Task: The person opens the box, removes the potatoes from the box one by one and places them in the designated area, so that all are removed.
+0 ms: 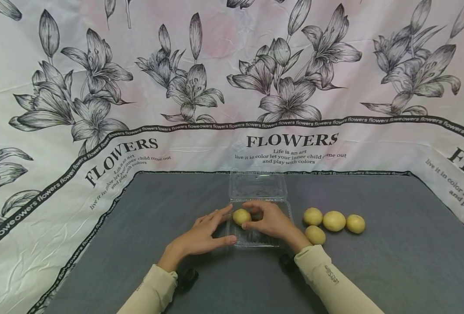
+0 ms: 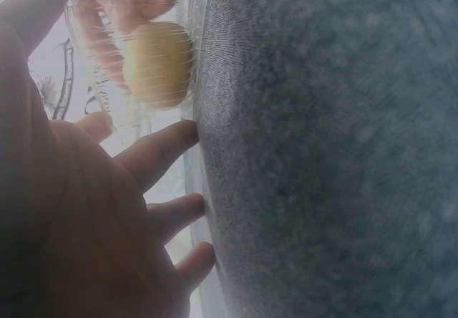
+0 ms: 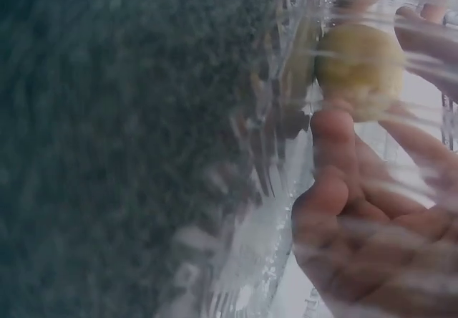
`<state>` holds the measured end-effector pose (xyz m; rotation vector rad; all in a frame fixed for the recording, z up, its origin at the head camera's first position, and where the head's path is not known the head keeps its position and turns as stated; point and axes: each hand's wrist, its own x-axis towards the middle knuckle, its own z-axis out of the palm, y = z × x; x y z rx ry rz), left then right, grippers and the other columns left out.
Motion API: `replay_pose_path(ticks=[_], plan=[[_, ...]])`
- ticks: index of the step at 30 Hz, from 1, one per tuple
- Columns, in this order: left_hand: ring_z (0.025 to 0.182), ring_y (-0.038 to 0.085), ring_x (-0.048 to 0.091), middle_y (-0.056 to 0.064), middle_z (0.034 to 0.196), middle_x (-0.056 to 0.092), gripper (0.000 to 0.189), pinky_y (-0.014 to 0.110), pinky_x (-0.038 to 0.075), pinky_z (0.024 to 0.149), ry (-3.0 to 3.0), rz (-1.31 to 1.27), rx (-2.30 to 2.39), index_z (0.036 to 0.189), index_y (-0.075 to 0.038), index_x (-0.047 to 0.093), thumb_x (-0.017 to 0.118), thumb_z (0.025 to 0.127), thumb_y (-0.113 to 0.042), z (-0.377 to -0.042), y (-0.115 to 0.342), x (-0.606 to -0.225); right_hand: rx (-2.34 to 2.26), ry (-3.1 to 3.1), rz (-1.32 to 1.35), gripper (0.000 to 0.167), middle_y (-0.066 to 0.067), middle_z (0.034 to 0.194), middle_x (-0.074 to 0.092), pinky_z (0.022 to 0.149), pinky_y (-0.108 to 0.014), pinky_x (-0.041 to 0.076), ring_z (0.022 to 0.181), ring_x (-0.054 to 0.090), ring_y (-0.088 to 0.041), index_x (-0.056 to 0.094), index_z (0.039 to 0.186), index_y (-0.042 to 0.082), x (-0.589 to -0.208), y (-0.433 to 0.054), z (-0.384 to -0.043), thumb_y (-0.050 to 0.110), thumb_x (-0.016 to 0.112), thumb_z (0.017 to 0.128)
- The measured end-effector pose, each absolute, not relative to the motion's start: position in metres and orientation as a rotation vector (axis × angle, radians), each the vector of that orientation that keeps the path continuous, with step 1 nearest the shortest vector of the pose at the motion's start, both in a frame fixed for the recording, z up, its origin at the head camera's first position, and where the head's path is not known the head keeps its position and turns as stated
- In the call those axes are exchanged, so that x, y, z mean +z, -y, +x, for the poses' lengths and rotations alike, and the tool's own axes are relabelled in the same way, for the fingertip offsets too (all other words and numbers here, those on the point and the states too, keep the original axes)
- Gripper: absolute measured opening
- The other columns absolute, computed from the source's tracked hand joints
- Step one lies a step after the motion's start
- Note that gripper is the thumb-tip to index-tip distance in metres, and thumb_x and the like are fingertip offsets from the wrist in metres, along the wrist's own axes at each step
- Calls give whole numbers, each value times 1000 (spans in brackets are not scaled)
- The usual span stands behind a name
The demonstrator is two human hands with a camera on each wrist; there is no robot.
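Note:
A clear plastic clamshell box (image 1: 259, 240) lies on the grey table with its lid (image 1: 257, 186) raised at the back. Inside, at its left side, sits a round yellow potato (image 1: 241, 216). My right hand (image 1: 269, 220) reaches into the box and holds this potato between thumb and fingers; the right wrist view has fingertips against the potato (image 3: 361, 71) through the blurry plastic. Along the box's left edge, my left hand (image 1: 206, 233) lies with fingers extended and thumb spread, its fingers (image 2: 161, 150) near the table surface and the wall.
Right of the box, several loose potatoes (image 1: 334, 221) lie close together, beside my right forearm. A flower-printed cloth (image 1: 290, 148) stands behind the table and along its sides. Dark objects (image 1: 186, 279) show at both wrists.

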<state>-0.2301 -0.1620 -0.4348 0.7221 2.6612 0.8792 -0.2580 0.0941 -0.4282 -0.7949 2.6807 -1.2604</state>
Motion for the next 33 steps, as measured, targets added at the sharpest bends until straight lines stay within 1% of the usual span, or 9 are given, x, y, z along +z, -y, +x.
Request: replay_pose_path(ticks=[2,4,11,19,27,33], plan=[[159,29,16,-1,162,41,91,64,11,123,-2661,722,872,165,-37,11,56,93,-70,-231,161,-435,-1264,-2671,-791,59,-17,135,66,84,-41,59,113,68,-33,62,138,5,-428,-94,-258,28,83,88],[159,29,15,-2,163,40,92,64,10,124,-2656,726,873,165,-35,10,56,94,-70,-231,161,-435,-1265,-2664,-785,59,-17,136,65,84,-41,59,114,67,-34,62,138,5,-429,-94,-258,28,83,88],[160,32,12,0,164,39,92,64,8,123,-2632,744,905,166,-30,11,57,95,-67,-230,160,-432,-1278,-2634,-783,60,-16,134,66,80,-38,58,113,67,-33,62,139,6,-428,-94,-260,27,82,88],[160,30,13,0,163,40,91,63,9,124,-2634,732,901,165,-32,12,58,95,-66,-228,161,-432,-1262,-2608,-807,60,-16,132,66,79,-35,57,111,67,-32,61,139,6,-428,-94,-262,28,82,88],[160,32,12,0,163,39,91,64,8,124,-2635,731,893,165,-32,11,58,95,-67,-228,162,-431,-1265,-2579,-822,59,-16,123,69,75,-32,56,102,69,-27,61,139,6,-430,-95,-264,27,82,88],[160,31,12,-1,163,39,91,63,8,124,-2638,730,883,165,-35,10,57,95,-67,-228,162,-432,-1244,-2591,-834,58,-14,116,71,71,-30,54,92,68,-20,62,138,7,-431,-94,-264,27,83,88]])
